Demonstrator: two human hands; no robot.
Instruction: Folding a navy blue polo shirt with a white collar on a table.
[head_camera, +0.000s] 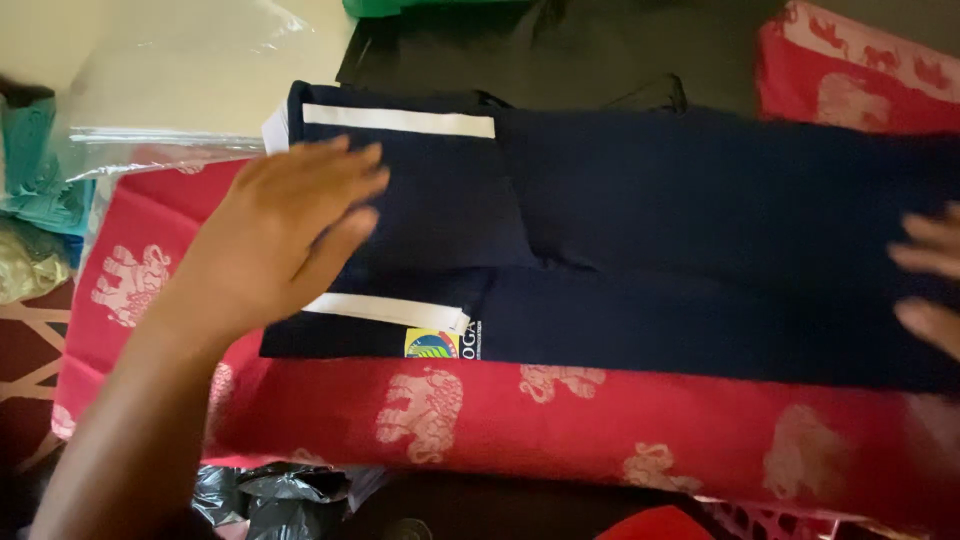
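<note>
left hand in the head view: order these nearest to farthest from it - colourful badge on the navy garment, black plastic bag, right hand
From the left hand:
1. Colourful badge, just below right, on the navy garment.
2. Black plastic bag, bottom edge.
3. Right hand, far right edge.

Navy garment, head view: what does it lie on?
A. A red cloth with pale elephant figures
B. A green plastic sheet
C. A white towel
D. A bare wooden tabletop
A: the folded navy garment, with the left hand flat on its striped end and the right hand at the other end, lies on a red cloth printed with pale elephant figures.
</note>
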